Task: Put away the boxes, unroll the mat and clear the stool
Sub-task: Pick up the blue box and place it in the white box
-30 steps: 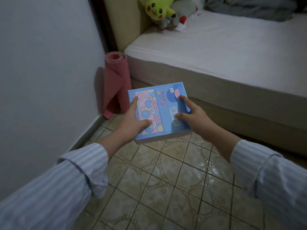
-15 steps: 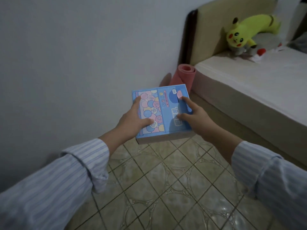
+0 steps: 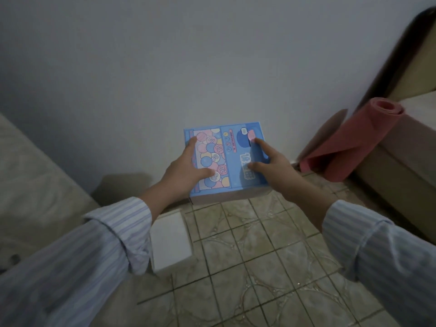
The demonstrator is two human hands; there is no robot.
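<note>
A flat blue box (image 3: 233, 159) printed with pastel numbered circles is held in the air over the tiled floor, close to the wall. My left hand (image 3: 186, 168) grips its left edge, thumb on top. My right hand (image 3: 271, 164) grips its right side, fingers spread on the lid. A white box (image 3: 171, 239) lies on the floor below my left wrist. A rolled pink mat (image 3: 349, 140) leans upright in the corner between wall and bed, its loose end hanging open.
A bed (image 3: 405, 166) with a dark headboard (image 3: 391, 60) fills the right side. A beige upholstered piece (image 3: 28, 175) stands at the left. The plain wall (image 3: 188, 67) is straight ahead; patterned floor tiles (image 3: 259, 256) lie below.
My view has swung left: the bed and pink mat slid to the right edge, the plush toys left the frame, and the white box and beige furniture appeared. Both hands keep hold of the blue box.
</note>
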